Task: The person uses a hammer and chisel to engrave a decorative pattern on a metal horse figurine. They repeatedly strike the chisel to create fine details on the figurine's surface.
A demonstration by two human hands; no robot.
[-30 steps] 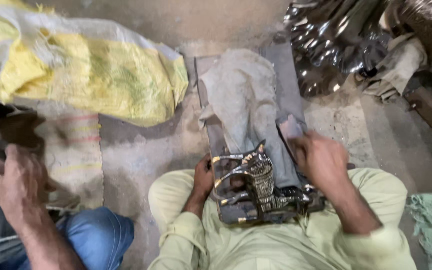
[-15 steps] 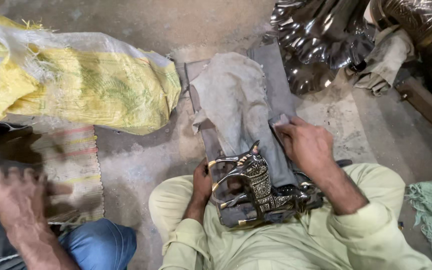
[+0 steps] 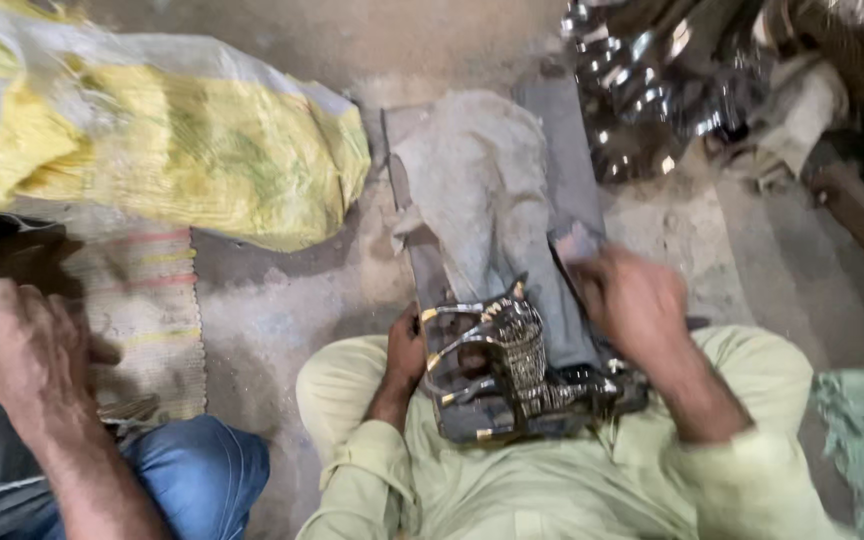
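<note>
Left hand has its grip wrapped round the edge of a metal ornament sitting in the lap at 6 o'clock. Right hand is blurred, pressing a small pad on the grey cloth; can't tell that grip. Yellow sack at 10 o'clock.

Ornate metal piece on grey cloth

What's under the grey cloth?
The grey cloth drapes over a dark flat board, whose edges show beside it. The right hand presses a small pad there. The board's middle is covered.
</note>
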